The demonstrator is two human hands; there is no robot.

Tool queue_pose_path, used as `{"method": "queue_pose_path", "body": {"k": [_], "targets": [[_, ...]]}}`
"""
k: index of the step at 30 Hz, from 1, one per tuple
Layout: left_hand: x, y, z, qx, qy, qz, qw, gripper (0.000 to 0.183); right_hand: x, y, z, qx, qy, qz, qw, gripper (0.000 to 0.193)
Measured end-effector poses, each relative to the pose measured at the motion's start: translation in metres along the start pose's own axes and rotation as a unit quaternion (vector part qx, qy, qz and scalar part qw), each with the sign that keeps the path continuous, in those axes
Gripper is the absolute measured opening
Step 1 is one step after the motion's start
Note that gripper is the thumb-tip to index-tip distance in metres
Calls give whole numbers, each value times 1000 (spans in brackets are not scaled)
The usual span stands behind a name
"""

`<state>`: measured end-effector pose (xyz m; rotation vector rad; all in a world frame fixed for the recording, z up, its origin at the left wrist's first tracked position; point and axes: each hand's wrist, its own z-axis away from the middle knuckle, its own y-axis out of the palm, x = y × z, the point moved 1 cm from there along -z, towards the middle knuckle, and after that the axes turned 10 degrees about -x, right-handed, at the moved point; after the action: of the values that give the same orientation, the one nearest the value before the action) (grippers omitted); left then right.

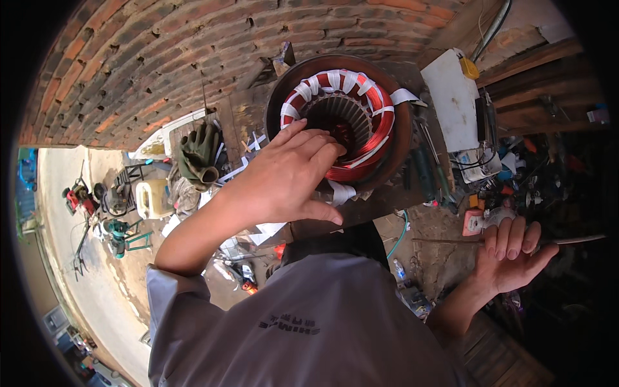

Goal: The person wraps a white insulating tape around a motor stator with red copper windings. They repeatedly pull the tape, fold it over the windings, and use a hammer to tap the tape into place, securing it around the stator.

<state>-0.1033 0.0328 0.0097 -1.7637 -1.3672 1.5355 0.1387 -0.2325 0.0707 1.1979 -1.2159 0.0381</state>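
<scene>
head view | left wide camera of a head-worn pair | faces down over the shirt (pixel 303 316) | left hand (pixel 290 171), right hand (pixel 506 258), bench (pixel 371 210) close below | brick wall (pixel 213 58) bends across top

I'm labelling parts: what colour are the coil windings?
The coil windings are red, clearest in head view.

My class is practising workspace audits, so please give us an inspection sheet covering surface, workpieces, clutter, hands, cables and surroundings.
Surface: dark wooden bench, worn.
Workpieces: slotted ring core with red windings and white bindings, inside a round brown rim; thin rod.
Clutter: green gloves and white strips left of the core; pale container farther left.
Hands: left hand over the core's left side, fingers loosely spread; right hand grips the rod.
Cables: dark cable, upper right; teal line below the bench, hose or cord unclear.
Surroundings: brick wall behind.
</scene>
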Motion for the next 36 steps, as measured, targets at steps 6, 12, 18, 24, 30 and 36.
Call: {"method": "queue_pose_path", "body": {"k": [6, 12, 18, 24, 30, 36], "targets": [[20, 16, 4, -7, 37, -56, 998, 94, -90, 50, -10, 75, -40, -95, 992, 56], [20, 23, 3, -87, 66, -44, 993, 81, -155, 45, 3, 81, -52, 50, 994, 49], [9, 31, 0, -112, 27, -82, 990, 71, -137, 30, 6, 31, -11, -37, 999, 43], [12, 34, 0, -112, 28, -52, 992, 65, -132, 29, -1, 8, 47, -73, 996, 39], [14, 34, -1, -116, 36, -39, 992, 65, -132, 34, -32, -5, 96, -92, 991, 35], [17, 33, -5, -142, 39, -36, 989, 60, -116, 37, -31, -9, 66, -31, 997, 36]]}}
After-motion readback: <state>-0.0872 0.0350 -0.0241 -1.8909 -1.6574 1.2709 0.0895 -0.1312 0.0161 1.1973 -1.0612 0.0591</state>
